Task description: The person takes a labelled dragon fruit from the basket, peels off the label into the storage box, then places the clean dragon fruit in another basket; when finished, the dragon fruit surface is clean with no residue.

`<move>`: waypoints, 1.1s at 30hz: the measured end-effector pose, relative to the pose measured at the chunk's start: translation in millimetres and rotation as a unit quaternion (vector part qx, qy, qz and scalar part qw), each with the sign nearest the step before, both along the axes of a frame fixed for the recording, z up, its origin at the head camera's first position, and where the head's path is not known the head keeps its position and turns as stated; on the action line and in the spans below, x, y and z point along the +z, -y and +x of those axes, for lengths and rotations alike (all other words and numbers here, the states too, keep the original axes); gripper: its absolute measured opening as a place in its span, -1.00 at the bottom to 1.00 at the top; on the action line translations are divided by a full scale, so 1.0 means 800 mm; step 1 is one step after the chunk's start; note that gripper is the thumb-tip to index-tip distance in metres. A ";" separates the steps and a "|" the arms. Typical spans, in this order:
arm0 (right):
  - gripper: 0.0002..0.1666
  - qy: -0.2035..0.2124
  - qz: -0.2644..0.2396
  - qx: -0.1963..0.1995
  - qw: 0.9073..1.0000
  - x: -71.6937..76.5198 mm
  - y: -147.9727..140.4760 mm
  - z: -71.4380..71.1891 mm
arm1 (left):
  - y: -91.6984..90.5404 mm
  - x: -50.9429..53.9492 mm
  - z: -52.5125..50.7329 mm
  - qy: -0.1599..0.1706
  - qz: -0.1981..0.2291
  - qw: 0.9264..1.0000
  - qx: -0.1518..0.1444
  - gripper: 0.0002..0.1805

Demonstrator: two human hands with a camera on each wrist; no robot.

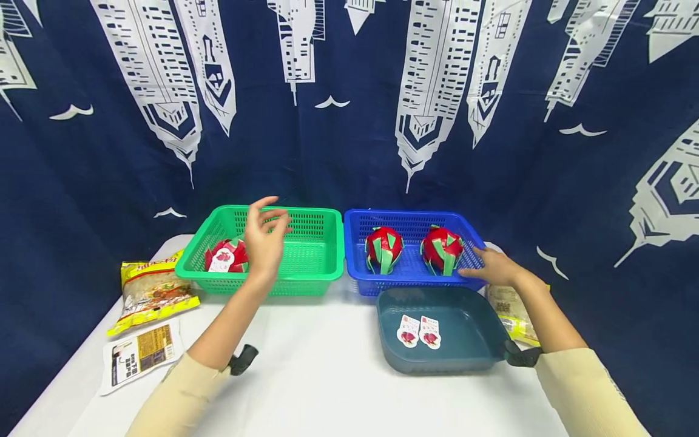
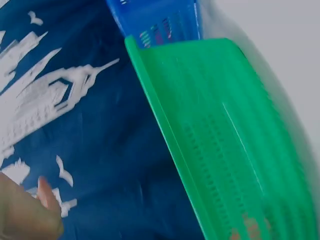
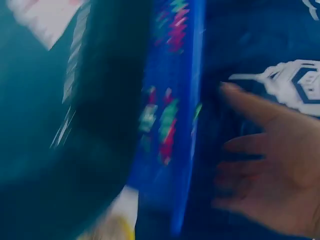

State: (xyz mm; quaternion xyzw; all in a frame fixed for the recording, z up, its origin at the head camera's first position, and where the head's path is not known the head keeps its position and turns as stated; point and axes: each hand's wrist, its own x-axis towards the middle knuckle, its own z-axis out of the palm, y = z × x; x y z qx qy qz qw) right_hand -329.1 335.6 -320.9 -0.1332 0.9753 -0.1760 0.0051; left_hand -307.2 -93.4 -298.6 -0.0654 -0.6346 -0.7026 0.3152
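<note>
Cream sleeves are seen nearest, cuffed by black straps. By the left hand, its fingers loosely bent, nothing is held; it is raised over a slotted green plastic basket, where a pinkish dragon fruit with a white sticker is set at the left. Two glossy, round red dragon fruits, strapped with flat green scales, are held in the blue basket. At its right end the right hand is placed, fingers spread. Nearer, two printed stickers are contained in a smooth, round-cornered teal tub. By the head view the right hand is shown overlapping the blue rim; by the blurred right wrist view, a dark gap is revealed, so contact cannot be told.
</note>
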 end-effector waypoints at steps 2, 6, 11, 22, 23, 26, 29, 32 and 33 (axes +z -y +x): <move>-0.14 -0.052 -0.025 0.002 0.998 0.014 0.027 -0.010 | 0.024 -0.005 0.021 -0.033 0.062 0.997 0.041 -0.62; -0.29 -0.156 -0.116 0.015 0.981 0.038 0.116 -0.044 | 0.067 -0.028 0.046 -0.003 0.130 0.981 0.144 -0.55; -0.38 -0.209 -0.230 0.066 0.948 0.060 0.251 -0.069 | 0.095 -0.079 0.047 0.144 0.145 0.960 0.190 -0.37; -0.24 -0.089 -0.315 0.110 0.939 -0.004 0.489 -0.082 | 0.095 -0.151 0.026 0.109 0.231 0.966 0.031 -0.34; -0.23 -0.078 -0.314 0.107 0.940 -0.013 0.503 -0.083 | 0.095 -0.153 0.025 0.098 0.232 0.967 0.029 -0.36; -0.21 -0.052 -0.307 0.095 0.945 -0.035 0.536 -0.088 | 0.095 -0.156 0.023 0.073 0.238 0.969 0.017 -0.42; -0.16 -0.016 -0.289 0.088 0.953 -0.049 0.559 -0.092 | 0.096 -0.157 0.020 0.060 0.249 0.967 0.008 -0.44; -0.10 0.025 -0.260 0.094 0.961 -0.057 0.573 -0.095 | 0.098 -0.157 0.018 0.051 0.261 0.964 0.009 -0.44; -0.09 0.037 -0.251 0.099 0.962 -0.059 0.577 -0.096 | 0.099 -0.157 0.017 0.048 0.263 0.963 0.009 -0.44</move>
